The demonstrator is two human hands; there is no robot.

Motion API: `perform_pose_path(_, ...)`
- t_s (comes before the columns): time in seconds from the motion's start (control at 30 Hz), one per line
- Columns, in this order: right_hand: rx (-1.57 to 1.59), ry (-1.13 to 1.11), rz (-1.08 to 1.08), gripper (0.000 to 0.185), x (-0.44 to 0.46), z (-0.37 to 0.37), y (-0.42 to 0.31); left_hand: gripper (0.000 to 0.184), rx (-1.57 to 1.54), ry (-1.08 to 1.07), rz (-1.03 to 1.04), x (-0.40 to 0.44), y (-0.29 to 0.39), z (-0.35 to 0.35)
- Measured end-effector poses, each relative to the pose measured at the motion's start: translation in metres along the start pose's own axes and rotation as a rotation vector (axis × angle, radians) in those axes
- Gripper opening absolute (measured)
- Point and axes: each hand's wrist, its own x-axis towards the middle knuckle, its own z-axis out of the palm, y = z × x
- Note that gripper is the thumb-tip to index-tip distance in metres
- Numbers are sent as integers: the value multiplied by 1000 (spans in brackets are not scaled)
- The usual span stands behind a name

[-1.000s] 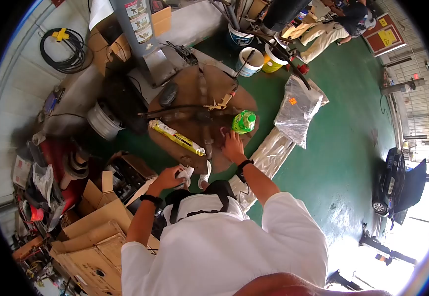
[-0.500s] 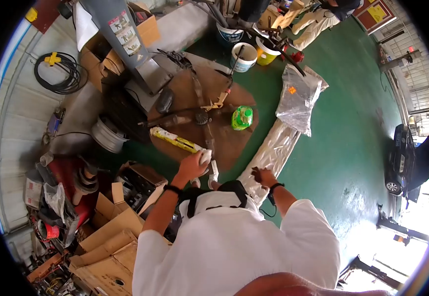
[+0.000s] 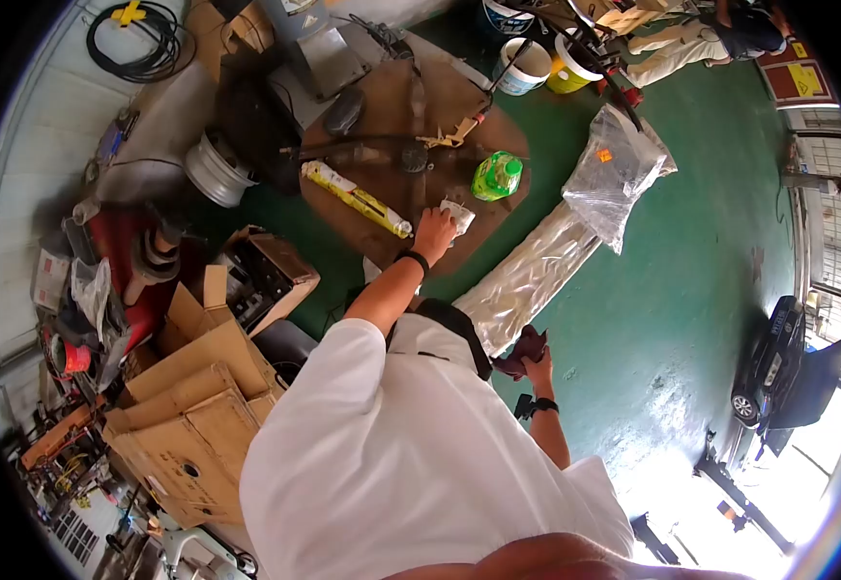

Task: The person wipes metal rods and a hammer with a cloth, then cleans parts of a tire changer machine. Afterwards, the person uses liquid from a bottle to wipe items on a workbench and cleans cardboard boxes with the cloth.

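Note:
My left hand reaches over the round brown turntable plate, fingers closed on a crumpled white piece; whether it is cloth or paper I cannot tell. A yellow tube lies on the plate just left of that hand. To its upper right stands a green bottle. Down by my right hip, my right hand grips a dark maroon cloth. Beside it runs a long package in silvery plastic wrap.
A clear plastic bag lies on the package's far end. Buckets stand at the back, near another person. Cardboard boxes and a wheel rim are on the left. A dark car is far right.
My left hand has moved forward and right over the plate with the white piece. My right hand has drawn back toward my hip with the maroon cloth. The view has turned.

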Motion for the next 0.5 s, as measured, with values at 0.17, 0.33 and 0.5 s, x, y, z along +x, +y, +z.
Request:
perform_pose_path(0.17,100,-19,117,70,-6,13,48,23,-330,53,-53,-15,-14,-31)
perform_pose_path(0.33,124,57,-112,71,25,12,47,32,-109,112,203,-51,-93,-46)
perform_pose_path(0.5,32,67,-92,73,16,9,-69,40,182,120,167,-78,-172,-23)
